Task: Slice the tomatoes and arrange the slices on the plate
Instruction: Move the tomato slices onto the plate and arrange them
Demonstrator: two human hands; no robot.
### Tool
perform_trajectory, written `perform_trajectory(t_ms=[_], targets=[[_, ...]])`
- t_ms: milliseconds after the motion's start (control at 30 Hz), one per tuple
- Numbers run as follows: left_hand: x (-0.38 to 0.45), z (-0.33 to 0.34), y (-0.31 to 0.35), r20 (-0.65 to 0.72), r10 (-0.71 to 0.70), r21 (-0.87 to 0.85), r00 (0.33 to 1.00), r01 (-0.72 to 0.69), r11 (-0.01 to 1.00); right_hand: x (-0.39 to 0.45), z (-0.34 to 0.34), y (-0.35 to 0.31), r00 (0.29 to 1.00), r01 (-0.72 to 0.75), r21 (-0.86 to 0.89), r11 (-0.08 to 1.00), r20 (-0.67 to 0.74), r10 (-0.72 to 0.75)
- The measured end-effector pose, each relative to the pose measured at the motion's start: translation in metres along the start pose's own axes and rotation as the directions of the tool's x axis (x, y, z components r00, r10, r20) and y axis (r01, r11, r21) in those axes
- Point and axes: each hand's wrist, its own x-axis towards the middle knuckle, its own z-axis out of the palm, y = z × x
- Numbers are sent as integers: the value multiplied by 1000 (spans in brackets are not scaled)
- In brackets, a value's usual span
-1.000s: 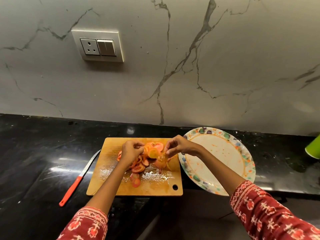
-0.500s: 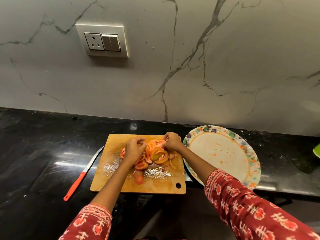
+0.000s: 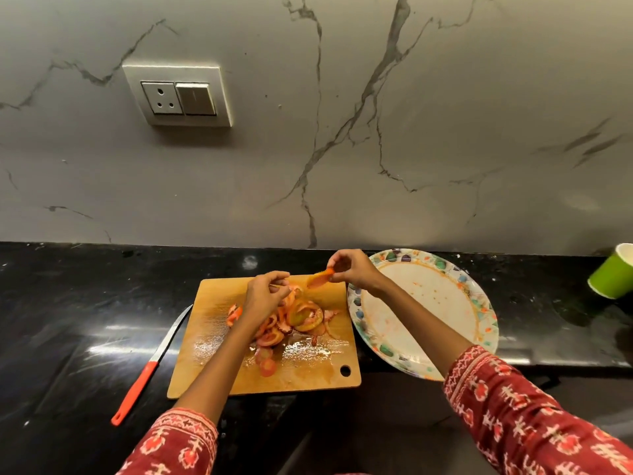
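Note:
A pile of tomato slices (image 3: 298, 318) lies on the wooden cutting board (image 3: 212, 365). My right hand (image 3: 352, 269) pinches one tomato slice (image 3: 318, 278) and holds it lifted over the board's far right corner, just left of the plate. My left hand (image 3: 265, 294) hovers over the pile with fingertips curled together; whether it grips a slice I cannot tell. The round plate (image 3: 424, 303) with a multicoloured rim sits right of the board, bare except for juice spots.
A knife with an orange handle (image 3: 137, 389) lies on the black counter left of the board. A green paper cup (image 3: 613, 274) stands at the far right. A marble wall with a socket panel (image 3: 178, 96) rises behind the counter.
My right hand has lifted a slice out of the pile and moved it up and right toward the plate. My left hand stays over the pile.

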Motion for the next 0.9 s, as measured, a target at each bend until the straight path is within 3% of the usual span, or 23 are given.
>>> perform_trajectory(t_ms=[133, 333, 500, 700, 900], targets=[[2, 25, 26, 157, 48, -72, 986, -37, 997, -22, -20, 7, 999, -50, 201, 978, 8, 49], [6, 74, 54, 278, 28, -187, 960, 26, 982, -58, -62, 30, 990, -93, 323, 942, -69, 121], [10, 132, 75, 351, 29, -188, 936, 40, 981, -97, -108, 61, 962, -154, 315, 936, -166, 215], [-3, 209, 91, 367, 128, -80, 922, -106, 991, -148, -177, 118, 778, -361, 245, 900, -453, 436], [-10, 266, 123, 427, 142, -79, 893, -120, 990, -161, -200, 152, 699, -482, 218, 848, -488, 523]])
